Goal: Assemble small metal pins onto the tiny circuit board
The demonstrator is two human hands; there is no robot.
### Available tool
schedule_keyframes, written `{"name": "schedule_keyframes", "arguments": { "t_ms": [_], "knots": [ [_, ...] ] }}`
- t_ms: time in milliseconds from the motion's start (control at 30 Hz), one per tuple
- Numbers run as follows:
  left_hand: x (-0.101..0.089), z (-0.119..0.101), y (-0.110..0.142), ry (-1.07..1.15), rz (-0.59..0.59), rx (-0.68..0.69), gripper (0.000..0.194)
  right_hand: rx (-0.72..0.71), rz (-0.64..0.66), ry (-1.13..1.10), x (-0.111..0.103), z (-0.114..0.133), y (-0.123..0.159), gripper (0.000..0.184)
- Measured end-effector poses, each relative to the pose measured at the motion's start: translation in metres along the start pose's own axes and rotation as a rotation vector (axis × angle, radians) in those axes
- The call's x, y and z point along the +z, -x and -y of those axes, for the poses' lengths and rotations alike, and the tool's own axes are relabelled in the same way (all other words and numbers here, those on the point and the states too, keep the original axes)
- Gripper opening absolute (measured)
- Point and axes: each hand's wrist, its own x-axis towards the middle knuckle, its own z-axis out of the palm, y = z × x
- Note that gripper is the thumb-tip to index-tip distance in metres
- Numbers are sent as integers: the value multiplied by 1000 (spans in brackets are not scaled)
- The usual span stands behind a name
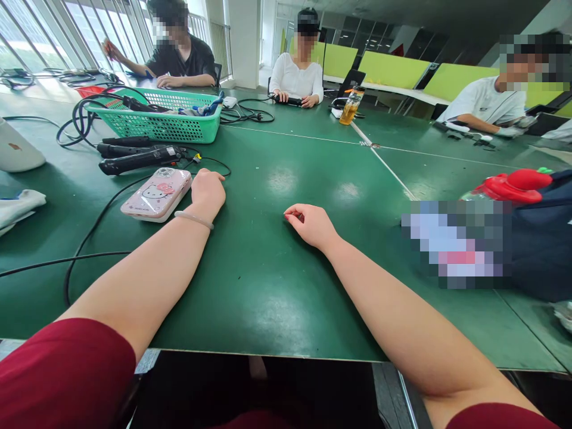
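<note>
My left hand [208, 189] rests on the green tabletop [277, 274], a pale bangle [193, 220] around its wrist. Its fingers curl down, mostly hidden beyond the back of the hand, and nothing shows in them. Just left of it lies a thick, rounded pink-and-white case [156, 194] with a cartoon cat on top; hand and case are very close, and I cannot tell whether they touch. My right hand [313, 225] lies on the table to the right, fingers curled in towards the thumb, holding nothing that I can see.
Black handheld devices [138, 158] with cables lie before a green basket [165, 122]. A white object [18, 149] and a cloth [20, 208] are at left. An amber bottle [351, 106] stands farther back. A dark bag [543, 238] sits right. Several people sit around the table.
</note>
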Motion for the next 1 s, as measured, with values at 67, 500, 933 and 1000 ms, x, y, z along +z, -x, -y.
{"name": "schedule_keyframes", "arguments": {
  "t_ms": [67, 500, 933, 1000],
  "knots": [
    [-1, -1, 1, -9, 13, -1, 30, 3, 0, -1, 1, -1, 0, 17],
    [-1, -5, -1, -6, 35, -29, 19, 13, 6, 6, 1, -1, -1, 18],
    [5, -20, 14, 358, 374, 321, 23, 10, 11, -4, 1, -3, -1, 16],
    [9, -34, 28, 433, 509, 410, 25, 2, 16, 3, 2, -3, -2, 15]
  ]
}}
